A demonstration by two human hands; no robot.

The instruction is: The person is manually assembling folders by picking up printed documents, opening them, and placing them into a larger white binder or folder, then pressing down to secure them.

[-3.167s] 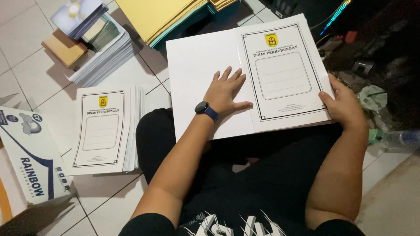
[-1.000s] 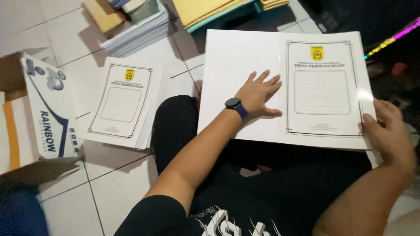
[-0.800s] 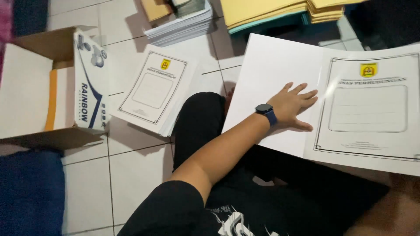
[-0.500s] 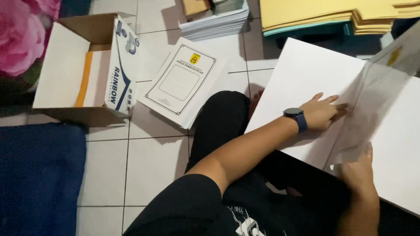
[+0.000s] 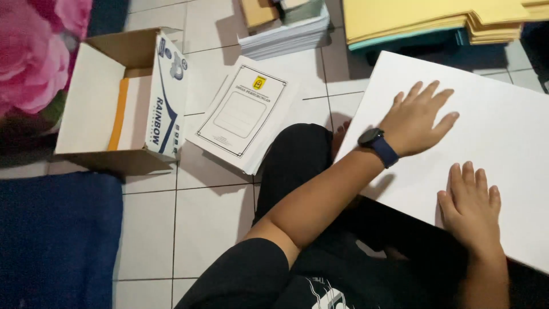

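Folded shut now: white folder [image 5: 503, 137] lying blank side up across the lap, printed cover no longer showing. Left hand [image 5: 417, 117] and right hand [image 5: 470, 207] both spread flat, pressing it down, gripping nothing. Printed cover stack [image 5: 243, 114] untouched on floor beside cardboard box [image 5: 123, 94].

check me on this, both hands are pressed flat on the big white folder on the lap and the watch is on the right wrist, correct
Not quite. The head view shows the watch on the left wrist, not the right. The rest holds: the left hand and the right hand both lie flat, fingers spread, on the big white folder across the lap.
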